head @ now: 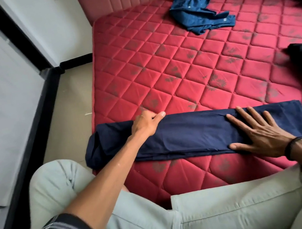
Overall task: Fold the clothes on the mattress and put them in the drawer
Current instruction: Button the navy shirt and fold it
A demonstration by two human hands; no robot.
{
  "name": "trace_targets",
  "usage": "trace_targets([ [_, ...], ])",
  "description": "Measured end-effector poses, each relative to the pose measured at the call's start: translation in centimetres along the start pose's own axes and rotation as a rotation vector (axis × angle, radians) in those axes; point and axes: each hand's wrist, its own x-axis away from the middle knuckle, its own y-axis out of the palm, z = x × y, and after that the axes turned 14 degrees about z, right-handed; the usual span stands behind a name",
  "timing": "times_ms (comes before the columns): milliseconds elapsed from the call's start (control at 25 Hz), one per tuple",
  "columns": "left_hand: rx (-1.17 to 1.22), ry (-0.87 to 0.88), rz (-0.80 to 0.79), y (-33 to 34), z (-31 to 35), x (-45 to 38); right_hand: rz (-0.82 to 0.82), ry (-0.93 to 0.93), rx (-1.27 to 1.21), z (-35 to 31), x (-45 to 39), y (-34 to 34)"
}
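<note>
- No text, brand or number can be read anywhere in the view
- The crumpled blue garment (pixel 196 7), lying near the far end of the red mattress (pixel 188 65), bears a small pale mark on its waistband and another tiny pale speck on the cloth, both too small and blurred to make out
- The mattress's dark printed motifs are floral patterns, not lettering

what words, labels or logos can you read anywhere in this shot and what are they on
None can be read.
The crumpled blue garment at the far side of the mattress has a small white mark near its hem, too small to read.
The folded navy garment under the left hand and right hand shows no print.
</note>
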Motion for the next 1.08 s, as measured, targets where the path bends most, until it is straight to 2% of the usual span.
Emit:
trace_targets([
  [40, -0.039, -0.056, -0.020, 0.0, 0.0, -0.1, -0.002, -0.007, -0.006, 0.0, -0.1, -0.1],
  [120, -0.107, -0.091, 0.058, 0.4, -0.3, 0.3, -0.004, -0.011, -0.014, -0.2, -0.1, 0.0],
  [320, -0.084, 0.066, 0.342, -1.1, -1.0, 2.6, -0.008, 0.010, -0.063, -0.4, -0.2, 0.2],
  [400, -0.176, 0.122, 0.473, -4.2, -4.5, 1.2, -0.001, 0.016, -0.073, -0.5, -0.5, 0.3],
  [440, -0.241, 0.077, 0.493, -6.2, -6.7, 0.3, 0.004, 0.015, -0.078, -0.6, -0.5, 0.4],
  [480, -0.308, -0.018, 0.467, -8.5, -9.1, -0.7, 0.005, 0.014, -0.080, -0.8, -0.6, 0.5],
  [560, -0.342, -0.202, 0.296, -11.6, -12.7, -1.7, -0.011, 0.025, -0.063, -0.7, -0.5, 0.6],
  [640, -0.146, -0.322, 0.134, -12.6, -13.7, -2.0, -0.027, 0.033, -0.050, -0.7, -0.5, 0.3],
  [680, -0.052, -0.338, 0.128, -12.4, -13.7, -2.2, -0.031, 0.029, -0.054, -0.8, -0.5, 0.1],
  [760, 0.084, -0.347, 0.240, -11.8, -13.5, -3.0, -0.037, 0.025, -0.046, -0.9, -0.4, -0.2],
  [880, 0.277, -0.480, 0.338, -11.0, -14.3, -3.4, -0.044, 0.038, -0.052, -0.9, -0.2, -0.4],
  [1080, 0.243, -0.628, 0.284, -10.2, -15.6, -3.4, -0.058, 0.052, -0.057, -1.2, -0.3, -0.6],
])
